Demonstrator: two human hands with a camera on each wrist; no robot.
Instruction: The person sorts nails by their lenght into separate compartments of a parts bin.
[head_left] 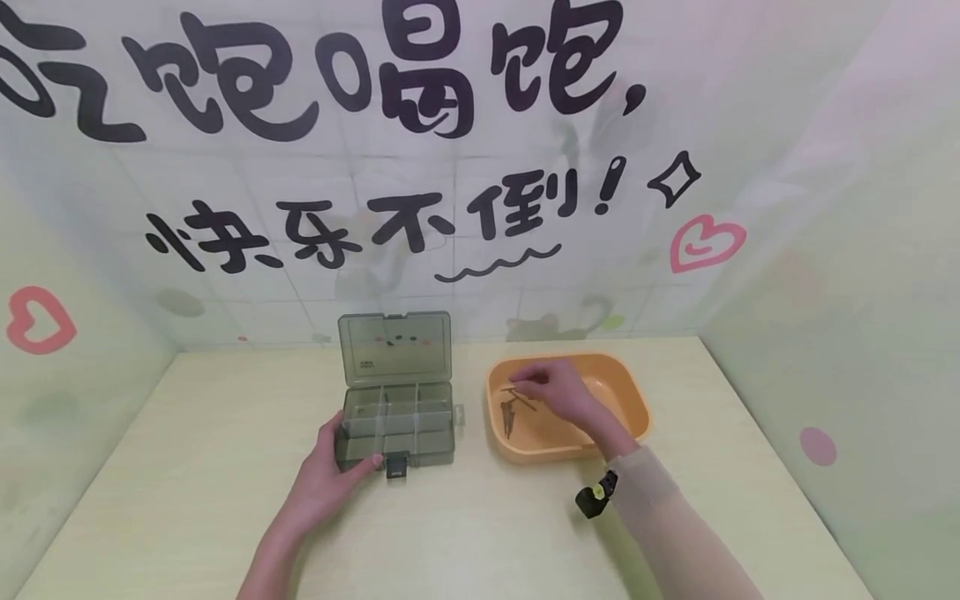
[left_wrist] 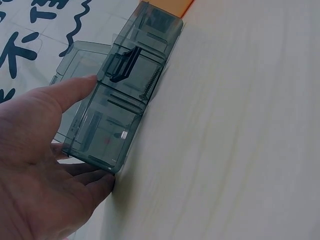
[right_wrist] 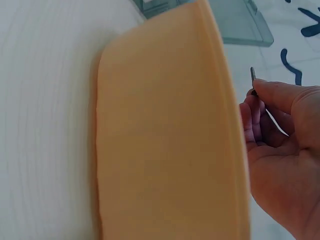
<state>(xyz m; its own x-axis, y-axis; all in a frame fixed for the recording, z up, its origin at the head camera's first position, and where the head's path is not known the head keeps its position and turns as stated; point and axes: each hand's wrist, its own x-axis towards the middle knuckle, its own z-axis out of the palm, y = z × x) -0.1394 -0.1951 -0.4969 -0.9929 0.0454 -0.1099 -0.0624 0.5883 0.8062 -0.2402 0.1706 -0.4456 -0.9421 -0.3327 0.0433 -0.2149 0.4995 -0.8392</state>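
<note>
A smoky transparent compartment box (head_left: 435, 443) stands on the table with its lid (head_left: 397, 348) raised. My left hand (head_left: 321, 479) grips its left front corner, thumb at the front beside the dark latch (left_wrist: 127, 65) and fingers round the side. Through the front wall a screw (left_wrist: 150, 84) shows inside the box. Above the left part of an orange basin (head_left: 551, 455), my right hand (head_left: 562, 393) pinches a small screw (right_wrist: 253, 75) between thumb and fingertips, its threaded end pointing up in the right wrist view. Several more screws (head_left: 508, 419) lie on the basin floor below the fingers.
The pale wooden table (head_left: 465, 542) holds the box and, a little to its right, the basin. A white printed sheet (head_left: 480, 308) rises behind them, with side walls at left and right. A black device (head_left: 596, 496) is strapped on the right wrist.
</note>
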